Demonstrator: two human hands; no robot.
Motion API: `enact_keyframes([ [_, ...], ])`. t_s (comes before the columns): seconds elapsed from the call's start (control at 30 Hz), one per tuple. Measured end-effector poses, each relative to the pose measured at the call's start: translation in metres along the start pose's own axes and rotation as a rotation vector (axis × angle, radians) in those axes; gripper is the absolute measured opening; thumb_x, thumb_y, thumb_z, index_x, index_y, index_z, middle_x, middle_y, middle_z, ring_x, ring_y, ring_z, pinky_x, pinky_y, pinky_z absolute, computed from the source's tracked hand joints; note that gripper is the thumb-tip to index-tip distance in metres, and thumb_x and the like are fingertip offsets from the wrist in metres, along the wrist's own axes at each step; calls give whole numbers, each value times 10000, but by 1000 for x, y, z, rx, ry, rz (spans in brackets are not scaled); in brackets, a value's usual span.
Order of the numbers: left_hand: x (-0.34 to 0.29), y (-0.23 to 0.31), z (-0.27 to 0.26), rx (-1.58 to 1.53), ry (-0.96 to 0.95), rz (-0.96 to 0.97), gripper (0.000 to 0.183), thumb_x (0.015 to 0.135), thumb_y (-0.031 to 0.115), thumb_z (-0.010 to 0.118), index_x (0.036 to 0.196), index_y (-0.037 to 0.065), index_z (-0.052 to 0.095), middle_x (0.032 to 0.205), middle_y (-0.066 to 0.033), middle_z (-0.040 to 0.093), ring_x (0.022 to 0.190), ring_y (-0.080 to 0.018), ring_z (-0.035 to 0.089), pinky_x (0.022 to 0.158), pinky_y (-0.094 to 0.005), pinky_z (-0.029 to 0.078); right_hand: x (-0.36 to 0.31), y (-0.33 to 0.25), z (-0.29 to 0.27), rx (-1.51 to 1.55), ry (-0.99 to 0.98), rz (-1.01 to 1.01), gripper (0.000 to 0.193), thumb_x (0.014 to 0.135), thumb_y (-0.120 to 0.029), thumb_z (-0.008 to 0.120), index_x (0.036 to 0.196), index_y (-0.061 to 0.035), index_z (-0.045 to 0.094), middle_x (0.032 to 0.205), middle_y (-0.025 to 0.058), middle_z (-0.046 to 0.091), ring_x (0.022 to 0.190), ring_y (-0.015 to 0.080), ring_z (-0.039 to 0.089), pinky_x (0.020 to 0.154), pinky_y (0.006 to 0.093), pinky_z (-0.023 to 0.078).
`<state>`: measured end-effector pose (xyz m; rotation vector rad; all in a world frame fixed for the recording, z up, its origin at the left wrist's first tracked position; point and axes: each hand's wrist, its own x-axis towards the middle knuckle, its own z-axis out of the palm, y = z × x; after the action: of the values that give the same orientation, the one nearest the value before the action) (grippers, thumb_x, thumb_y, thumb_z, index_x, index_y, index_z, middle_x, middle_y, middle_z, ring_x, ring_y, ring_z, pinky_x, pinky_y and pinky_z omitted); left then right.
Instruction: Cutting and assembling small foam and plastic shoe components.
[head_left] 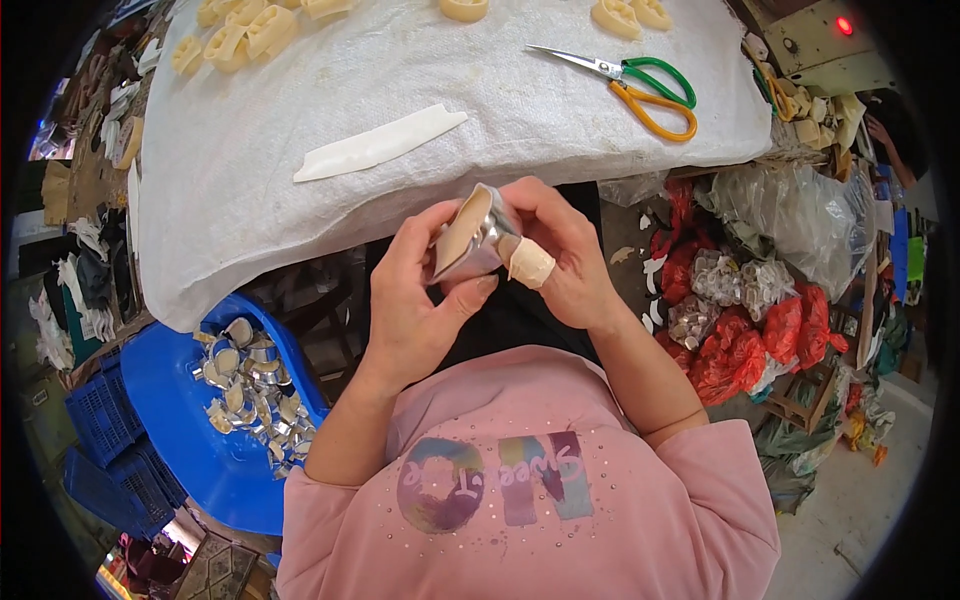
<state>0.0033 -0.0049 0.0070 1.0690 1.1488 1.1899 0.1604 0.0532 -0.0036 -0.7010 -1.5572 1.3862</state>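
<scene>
Between my two hands, in front of my chest, is a beige piece wrapped in shiny silver material (pixel 466 232), shaped like a block shoe heel. My left hand (pixel 412 300) grips it from the left, thumb below and fingers behind. On the other side my right hand (pixel 565 250) closes round it, with a beige wrap (pixel 531 263) on the thumb. The fingertips behind the piece are hidden. Just beyond, a white strip (pixel 380 143) lies flat on the white cloth (pixel 240 210). Scissors (pixel 640 88) with one green and one orange handle rest farther right, blades parted slightly.
Several cream hollow pieces (pixel 250 35) sit at the table's far edge. At my left stands a blue tub (pixel 200 460) holding several silver-and-beige pieces (pixel 255 385), beside blue crates (pixel 105 415). Red plastic bags (pixel 728 355) and clear plastic (pixel 790 220) are heaped on the right.
</scene>
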Motion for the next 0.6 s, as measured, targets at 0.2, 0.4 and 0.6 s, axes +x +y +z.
enact_keyframes([
  [0.2, 0, 3, -3, 507, 107, 256, 609, 586, -41, 737, 1149, 16, 512, 1089, -73, 531, 940, -174, 561, 782, -254, 483, 10, -4, -15, 226, -25, 411, 242, 889, -251, 562, 989, -34, 592, 802, 19, 575, 685, 80, 523, 577, 217, 434],
  [0.4, 1, 14, 0, 746, 93, 605, 613, 504, -18, 778, 1077, 27, 564, 1048, -119, 592, 844, -201, 601, 677, -262, 486, 20, -15, -31, -11, -345, 300, 219, 895, -257, 572, 885, -39, 589, 826, 16, 614, 724, 83, 547, 604, 241, 445],
  [0.6, 0, 7, 6, 677, 102, 490, 575, 511, -36, 777, 1024, 25, 524, 904, -95, 503, 777, -185, 566, 650, -259, 479, 20, -19, -21, -552, -298, -13, 139, 825, -173, 603, 837, -35, 613, 734, 117, 632, 660, 259, 634, 569, 303, 476],
])
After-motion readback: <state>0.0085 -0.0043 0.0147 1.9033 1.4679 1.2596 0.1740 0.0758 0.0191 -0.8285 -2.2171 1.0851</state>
